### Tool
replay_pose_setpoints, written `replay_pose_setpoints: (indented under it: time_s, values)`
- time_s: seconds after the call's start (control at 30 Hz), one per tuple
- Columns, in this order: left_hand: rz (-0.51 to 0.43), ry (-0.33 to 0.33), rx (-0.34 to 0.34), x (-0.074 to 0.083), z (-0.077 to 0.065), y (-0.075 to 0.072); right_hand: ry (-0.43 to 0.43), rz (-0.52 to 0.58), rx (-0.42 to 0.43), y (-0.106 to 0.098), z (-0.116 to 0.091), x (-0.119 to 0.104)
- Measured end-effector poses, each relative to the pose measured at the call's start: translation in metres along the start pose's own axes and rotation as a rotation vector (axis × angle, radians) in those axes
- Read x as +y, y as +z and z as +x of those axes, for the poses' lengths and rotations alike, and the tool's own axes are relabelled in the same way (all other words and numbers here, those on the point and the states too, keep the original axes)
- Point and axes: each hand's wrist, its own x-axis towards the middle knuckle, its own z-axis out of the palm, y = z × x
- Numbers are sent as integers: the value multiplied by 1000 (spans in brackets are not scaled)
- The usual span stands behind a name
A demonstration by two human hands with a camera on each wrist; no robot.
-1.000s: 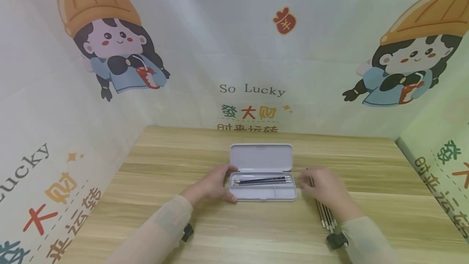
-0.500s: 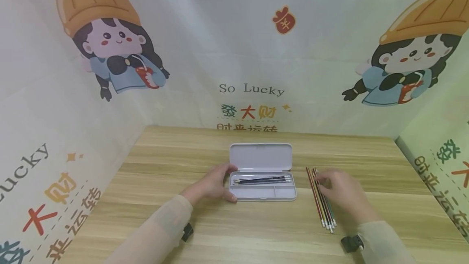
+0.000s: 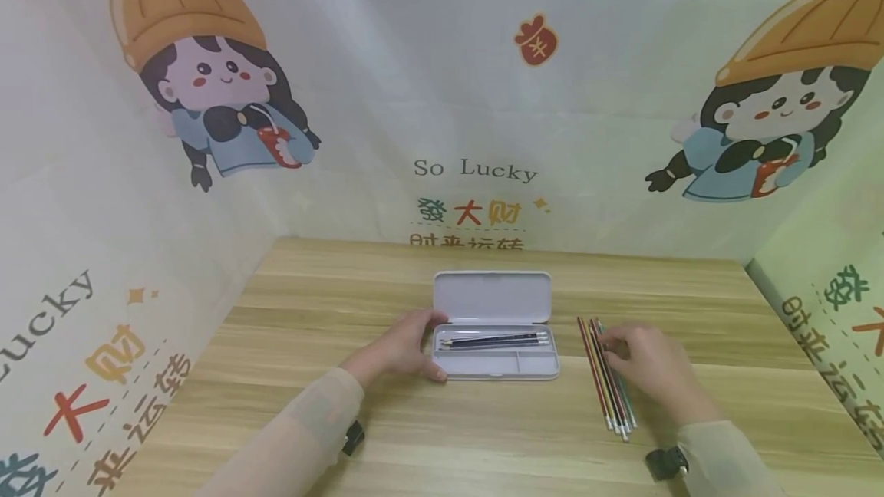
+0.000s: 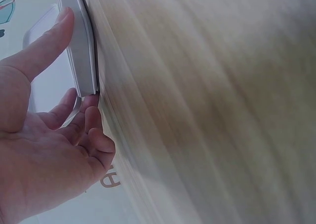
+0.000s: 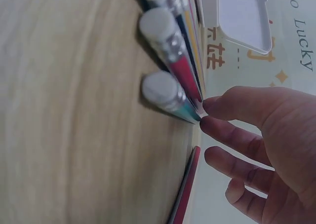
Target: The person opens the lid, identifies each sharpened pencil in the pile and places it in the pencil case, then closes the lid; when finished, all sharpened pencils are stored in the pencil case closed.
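An open white pencil case [image 3: 476,365] lies on the table, lid folded back, with a few dark pencils [image 3: 493,340] in its rear compartment. My left hand [image 3: 407,345] grips the case's left end, thumb on the front edge and fingers behind, as the left wrist view [image 4: 54,150] also shows. To the right of the case lies a bundle of several coloured pencils [image 3: 599,374], eraser ends toward me. My right hand [image 3: 645,359] is at the bundle's right side, thumb and forefinger pinching the outer teal pencil [image 5: 185,109] near its far end.
In the right wrist view a red-and-dark stick [image 5: 185,189] lies apart from the bundle. The wooden table [image 3: 345,290] meets printed cloth walls [image 3: 373,98] at the back and sides. Black cameras sit at both wrists.
My right hand has moved right from beside the case to the bundle's right side. The outer teal pencil has shifted slightly right. My left hand and the case have stayed put.
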Motion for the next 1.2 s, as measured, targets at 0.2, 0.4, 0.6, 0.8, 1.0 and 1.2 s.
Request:
replay_pose_setpoints:
  time_s: [0.2, 0.4, 0.6, 0.8, 1.0, 1.2]
  values:
    - [-10, -8, -4, 0, -1, 0, 23, -12, -22, 0, -2, 3]
    - [-7, -4, -1, -1, -1, 0, 39, -10, -36, -1, -2, 5]
    - [-2, -5, 3, 0, -1, 0, 61, -8, -63, -3, -2, 4]
    - [-1, 1, 0, 0, -1, 0, 77, 13, -76, -4, -2, 3]
    - [-2, 2, -1, -1, 0, 1, 93, 47, -56, -1, 0, 4]
    - [-5, -2, 1, 0, -1, 0, 110, 56, -68, -3, 0, 3]
